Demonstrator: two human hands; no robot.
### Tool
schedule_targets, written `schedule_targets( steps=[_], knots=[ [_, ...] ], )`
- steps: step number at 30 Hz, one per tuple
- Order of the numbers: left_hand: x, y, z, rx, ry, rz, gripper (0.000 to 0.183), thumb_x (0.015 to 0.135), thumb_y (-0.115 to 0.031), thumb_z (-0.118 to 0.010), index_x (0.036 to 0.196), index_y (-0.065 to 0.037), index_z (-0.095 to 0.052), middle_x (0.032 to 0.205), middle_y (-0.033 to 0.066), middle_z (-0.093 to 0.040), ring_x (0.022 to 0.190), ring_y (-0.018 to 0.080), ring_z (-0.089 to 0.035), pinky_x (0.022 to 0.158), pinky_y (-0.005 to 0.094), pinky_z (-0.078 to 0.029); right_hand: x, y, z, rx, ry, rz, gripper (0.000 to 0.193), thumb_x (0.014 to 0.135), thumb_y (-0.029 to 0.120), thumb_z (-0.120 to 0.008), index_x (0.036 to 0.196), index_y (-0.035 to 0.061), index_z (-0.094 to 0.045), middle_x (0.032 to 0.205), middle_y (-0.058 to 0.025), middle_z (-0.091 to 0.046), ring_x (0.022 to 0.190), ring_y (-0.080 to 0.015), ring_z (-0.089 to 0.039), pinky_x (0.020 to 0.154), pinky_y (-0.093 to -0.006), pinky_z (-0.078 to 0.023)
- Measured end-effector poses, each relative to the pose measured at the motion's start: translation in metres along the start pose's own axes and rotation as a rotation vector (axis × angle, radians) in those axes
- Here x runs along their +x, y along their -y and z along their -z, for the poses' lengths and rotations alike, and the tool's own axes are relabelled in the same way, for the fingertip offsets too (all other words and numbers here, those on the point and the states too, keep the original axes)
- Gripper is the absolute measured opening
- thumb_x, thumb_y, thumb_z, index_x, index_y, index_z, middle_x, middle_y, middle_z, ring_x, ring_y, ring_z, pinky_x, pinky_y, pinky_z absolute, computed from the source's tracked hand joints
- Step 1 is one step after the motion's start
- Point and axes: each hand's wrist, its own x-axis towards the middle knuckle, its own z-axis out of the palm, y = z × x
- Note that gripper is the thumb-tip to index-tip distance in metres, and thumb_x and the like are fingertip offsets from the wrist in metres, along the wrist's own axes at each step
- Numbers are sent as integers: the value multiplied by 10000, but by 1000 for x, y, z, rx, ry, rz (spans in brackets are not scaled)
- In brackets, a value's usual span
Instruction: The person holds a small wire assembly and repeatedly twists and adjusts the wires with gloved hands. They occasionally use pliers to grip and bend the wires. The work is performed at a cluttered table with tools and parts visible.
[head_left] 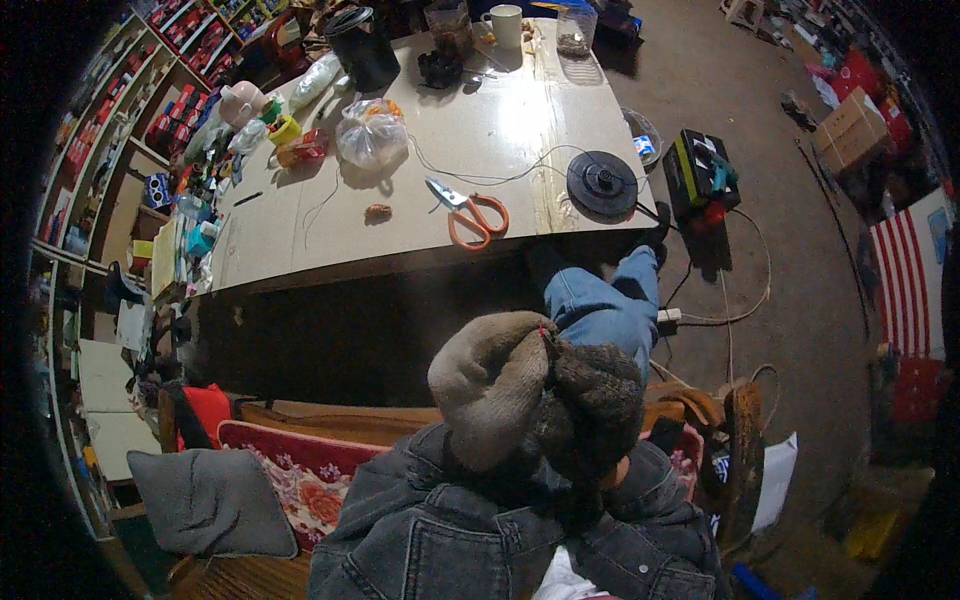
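My left hand (492, 390) is covered by a thick beige-grey knitted piece, bent over in front of my chest. A darker brown-grey knit covers my right hand (597, 400), close beside it. The two knitted shapes meet at a small red spot (542, 331), too small to name. A bit of bare skin shows below the dark knit, at the right cuff. Individual fingers are hidden on both sides. Beyond the hands, orange-handled scissors (466, 212) lie spread on the table (270, 235), near its front edge. A small brown lump (378, 213) rests left of them.
A black disc with a central knob (603, 183) stands at the table's right corner, with thin thread trailing leftward. Behind are a tied plastic bag (371, 134), a black container (361, 50) and a white mug (503, 26). A black box (702, 170) and cables occupy the floor at right.
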Motion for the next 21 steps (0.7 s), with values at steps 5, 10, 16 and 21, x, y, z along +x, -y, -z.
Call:
schedule_targets(
  steps=[5,10,16,21],
  knots=[
    [0,-2,-5,-196,7,67,158,937,-66,-659,1044,37,-713,949,144,-742,818,197,-733,761,319,-603,-2,0,-1,-14,-1,14,440,903,259,-757,1253,11,-655,1098,-174,-709,1001,-332,-693,922,-442,-552],
    [5,1,-3,-167,1,92,179,940,-83,-657,1055,45,-707,939,147,-742,806,186,-729,752,306,-596,0,-2,-2,15,40,-26,448,890,267,-754,1247,14,-658,1101,-184,-705,1012,-354,-685,919,-458,-547],
    [6,6,-3,-197,34,62,179,936,-93,-676,1069,20,-719,966,136,-739,849,184,-726,767,314,-593,-3,4,2,106,15,-97,473,819,267,-752,1213,22,-662,1184,-223,-674,1116,-415,-641,957,-494,-508],
    [9,2,-2,-152,68,95,188,931,-104,-689,1070,20,-719,970,145,-734,883,195,-723,812,330,-589,-3,0,-6,91,-185,-27,410,815,217,-762,1170,25,-691,1135,-219,-696,1101,-398,-662,968,-480,-509]
  ],
)
